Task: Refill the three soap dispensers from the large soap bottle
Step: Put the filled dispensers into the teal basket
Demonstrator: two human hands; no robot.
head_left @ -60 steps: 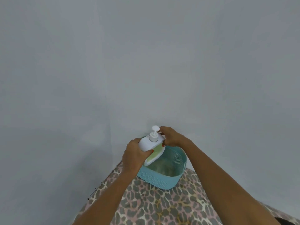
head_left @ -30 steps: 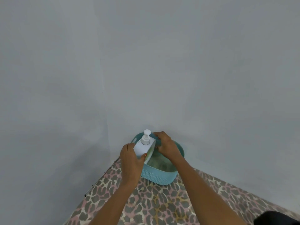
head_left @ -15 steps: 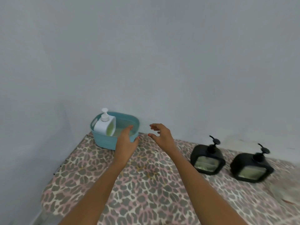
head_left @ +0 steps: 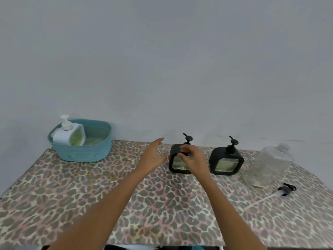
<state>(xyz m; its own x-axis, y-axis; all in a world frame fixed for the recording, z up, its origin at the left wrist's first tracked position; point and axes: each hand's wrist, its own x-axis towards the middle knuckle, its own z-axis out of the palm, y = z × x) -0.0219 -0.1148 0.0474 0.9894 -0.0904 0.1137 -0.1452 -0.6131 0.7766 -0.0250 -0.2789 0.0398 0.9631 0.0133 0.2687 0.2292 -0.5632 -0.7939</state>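
A white pump dispenser [head_left: 67, 135] with green soap leans inside the teal basket [head_left: 84, 154] at the back left. Two black square dispensers stand by the wall: the nearer one [head_left: 177, 164] and one further right [head_left: 226, 160]. My left hand [head_left: 153, 155] hovers open just left of the nearer black dispenser. My right hand [head_left: 191, 157] is in front of that dispenser's top, fingers curled near its neck, not clearly gripping. The large clear soap bottle [head_left: 268, 165] stands capless at the right, nearly empty.
A loose black pump with a long clear tube [head_left: 286, 189] lies on the leopard-print tabletop [head_left: 72, 195] near the large bottle. A plain grey wall runs right behind everything. The table's front edge is at the bottom.
Both hands let go of the white dispenser, leaving it in the teal basket, and moved right to the nearer black dispenser. My view swung right and down, revealing the black dispensers and large bottle.
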